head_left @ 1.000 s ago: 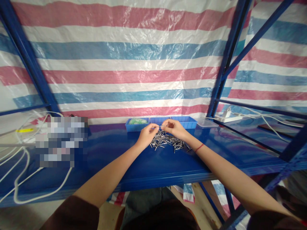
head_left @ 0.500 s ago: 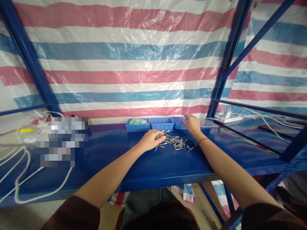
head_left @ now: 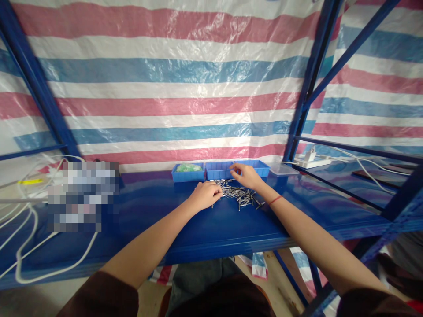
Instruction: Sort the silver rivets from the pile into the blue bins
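A loose pile of small silver pop rivets lies on the blue table. My left hand rests at the pile's left edge, fingers curled down and closed; what they hold is hidden. Above the pile's back edge hovers my right hand, a red cord round its wrist. Its thumb and forefinger are bent but apart, with nothing visible between them. Just behind the hands is the middle blue bin, and the right blue bin is partly covered by my right hand.
A left blue bin holds a pale green bundle. At the right lie a clear plastic lid and a white power strip. White cables loop over the left side. Blue steel posts frame the table.
My right hand has moved left and slightly down, from the right bin to above the back of the pile. My left hand has stayed at the pile, its fingers curling in more.
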Demonstrator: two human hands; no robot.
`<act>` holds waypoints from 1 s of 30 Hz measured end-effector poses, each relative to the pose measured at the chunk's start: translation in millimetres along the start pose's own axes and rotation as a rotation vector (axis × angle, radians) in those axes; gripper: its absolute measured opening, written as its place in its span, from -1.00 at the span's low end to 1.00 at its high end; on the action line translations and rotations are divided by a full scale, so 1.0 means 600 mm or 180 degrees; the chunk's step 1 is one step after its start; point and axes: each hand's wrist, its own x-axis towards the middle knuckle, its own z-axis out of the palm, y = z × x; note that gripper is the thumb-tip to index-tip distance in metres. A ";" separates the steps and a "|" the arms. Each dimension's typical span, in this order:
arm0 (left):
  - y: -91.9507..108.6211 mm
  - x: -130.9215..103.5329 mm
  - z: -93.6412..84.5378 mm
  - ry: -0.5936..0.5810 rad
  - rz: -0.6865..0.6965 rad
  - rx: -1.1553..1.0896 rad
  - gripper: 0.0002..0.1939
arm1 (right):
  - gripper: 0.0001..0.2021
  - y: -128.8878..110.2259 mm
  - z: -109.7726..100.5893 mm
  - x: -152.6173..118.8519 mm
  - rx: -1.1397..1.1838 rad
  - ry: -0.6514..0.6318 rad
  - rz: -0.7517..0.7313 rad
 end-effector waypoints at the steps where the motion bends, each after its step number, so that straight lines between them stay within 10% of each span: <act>1: 0.000 0.000 -0.001 -0.0008 -0.0008 0.0044 -0.85 | -0.78 -0.007 0.002 -0.002 0.0071 -0.0157 -0.0098; 13: 0.003 0.008 -0.007 0.1134 -0.0369 -0.1069 -0.82 | -0.73 -0.059 0.031 -0.017 0.1378 -0.0976 -0.0527; 30: 0.000 0.011 -0.009 0.1386 -0.0590 -0.1585 -0.84 | -0.69 -0.060 0.035 -0.015 0.1716 -0.0915 -0.0092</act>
